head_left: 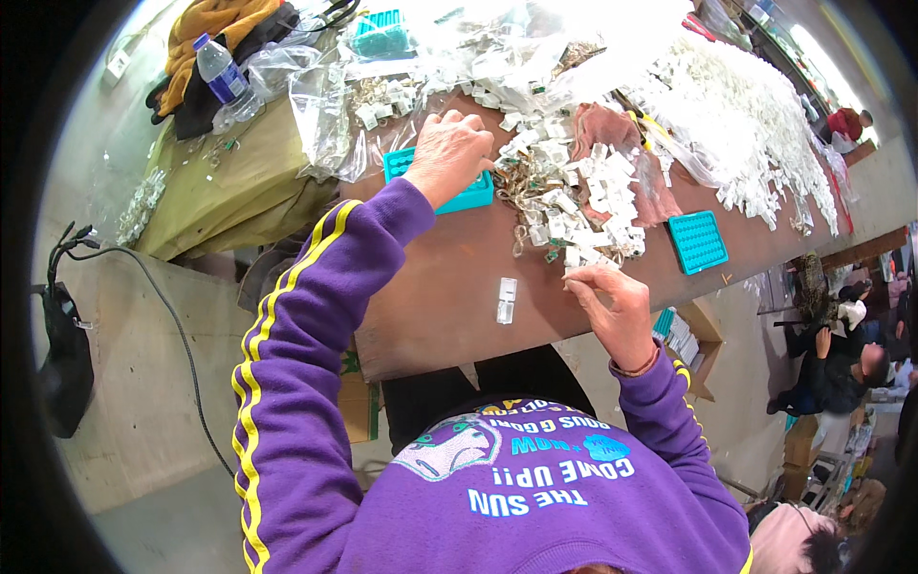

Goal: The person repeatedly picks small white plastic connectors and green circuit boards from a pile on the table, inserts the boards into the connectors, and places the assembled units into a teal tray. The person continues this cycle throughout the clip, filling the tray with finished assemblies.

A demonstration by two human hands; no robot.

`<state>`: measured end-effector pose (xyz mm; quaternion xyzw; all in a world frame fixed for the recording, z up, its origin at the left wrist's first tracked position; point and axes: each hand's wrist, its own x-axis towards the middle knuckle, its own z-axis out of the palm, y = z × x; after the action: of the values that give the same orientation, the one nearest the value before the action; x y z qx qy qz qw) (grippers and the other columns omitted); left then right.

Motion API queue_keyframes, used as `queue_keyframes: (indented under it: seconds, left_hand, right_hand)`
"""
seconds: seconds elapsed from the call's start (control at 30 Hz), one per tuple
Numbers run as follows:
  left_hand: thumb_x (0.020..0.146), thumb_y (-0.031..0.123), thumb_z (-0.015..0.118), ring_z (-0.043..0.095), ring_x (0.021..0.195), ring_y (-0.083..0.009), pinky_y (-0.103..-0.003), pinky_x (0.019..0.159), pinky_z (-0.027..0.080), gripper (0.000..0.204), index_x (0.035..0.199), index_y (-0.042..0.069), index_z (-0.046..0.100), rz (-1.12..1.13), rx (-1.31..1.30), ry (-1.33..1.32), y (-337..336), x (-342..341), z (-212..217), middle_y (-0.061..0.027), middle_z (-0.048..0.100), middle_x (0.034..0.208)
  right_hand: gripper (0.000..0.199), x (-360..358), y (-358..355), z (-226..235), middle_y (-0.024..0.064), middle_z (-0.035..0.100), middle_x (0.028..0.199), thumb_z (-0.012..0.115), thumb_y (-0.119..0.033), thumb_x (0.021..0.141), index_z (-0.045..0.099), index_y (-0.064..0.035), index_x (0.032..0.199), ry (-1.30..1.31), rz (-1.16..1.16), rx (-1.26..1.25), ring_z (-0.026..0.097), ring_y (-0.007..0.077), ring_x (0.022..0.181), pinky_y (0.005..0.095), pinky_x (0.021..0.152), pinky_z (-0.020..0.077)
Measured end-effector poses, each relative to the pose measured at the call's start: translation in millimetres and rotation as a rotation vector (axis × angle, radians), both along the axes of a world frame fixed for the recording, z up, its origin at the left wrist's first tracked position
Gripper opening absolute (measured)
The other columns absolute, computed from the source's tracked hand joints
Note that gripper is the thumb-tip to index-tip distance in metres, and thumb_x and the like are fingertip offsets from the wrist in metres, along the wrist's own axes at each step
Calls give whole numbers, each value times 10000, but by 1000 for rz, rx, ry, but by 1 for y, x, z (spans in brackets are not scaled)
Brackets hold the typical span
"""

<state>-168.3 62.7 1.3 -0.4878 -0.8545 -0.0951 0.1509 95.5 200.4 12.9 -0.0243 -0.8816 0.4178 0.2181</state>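
Observation:
My left hand [451,158] is over a teal slotted tray [469,198], its fingers curled down at the tray's far right side. The fingertips are turned away from view, so what they hold, if anything, is hidden. At the near edge of a pile of small white plastic pieces [612,182], my right hand [617,308] has thumb and forefinger pinched together. Whatever is in that pinch is too small to make out. Between my hands and nearer to me, a clear-white plastic piece [507,300] lies alone on the brown tabletop [430,297].
A second teal tray [697,242] lies at the table's right edge. Beyond it spreads a large white heap [741,120]. Pinkish cloth [655,196] lies beside the pile. Plastic bags, a water bottle [222,72] and another teal tray [380,34] are at the back left.

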Motion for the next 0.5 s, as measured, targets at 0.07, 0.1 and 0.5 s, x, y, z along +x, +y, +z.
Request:
queue_keyframes:
  seconds: [0.07,0.1,0.5]
  left_hand:
    - [760,311,727,584,950,-255,-402,822,453,190,796,128,691,-55,26,2,1,-4,-4,-42,621,908]
    - [786,273,703,598,912,-267,-403,795,475,161,777,115,674,-64,59,-67,1,-7,-6,-55,629,866]
    - [750,266,680,554,1001,-240,-405,827,418,175,787,98,711,-71,117,81,12,9,-13,-37,635,903]
  right_hand:
    - [66,-1,3,1,117,678,795,667,-23,819,684,-14,882,-12,2,3,667,221,705,296,630,506]
    - [63,-2,4,2,117,678,795,664,-25,820,684,-15,880,-20,5,-20,668,221,705,297,631,507]
    - [119,-86,-2,2,138,669,851,637,-116,848,680,-21,906,110,7,60,644,290,748,359,675,498]
